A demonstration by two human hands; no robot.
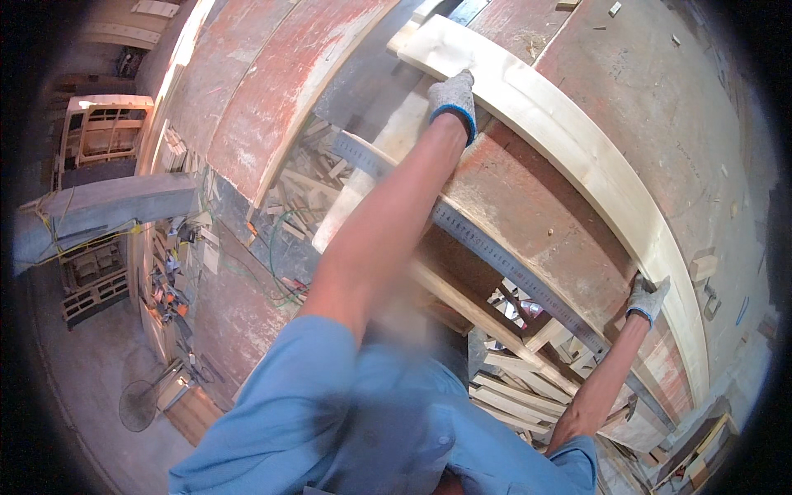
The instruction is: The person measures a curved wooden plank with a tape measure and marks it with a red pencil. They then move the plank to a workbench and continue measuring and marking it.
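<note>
Gloved left hand [454, 93], top centre of frame, and gloved right hand [648, 300], right side, grip near edge of long pale plank [553, 124] running across worn reddish tabletop [524, 183].

The tabletop [652, 107] is a worn, reddish-brown surface, scuffed and dusty. A long pale wooden board [590, 169] lies lengthwise over it, and a graduated metal strip [503, 260] runs along its near side. Beyond the board lie a small wooden block [704, 266] and scattered offcuts [615, 9].
</note>
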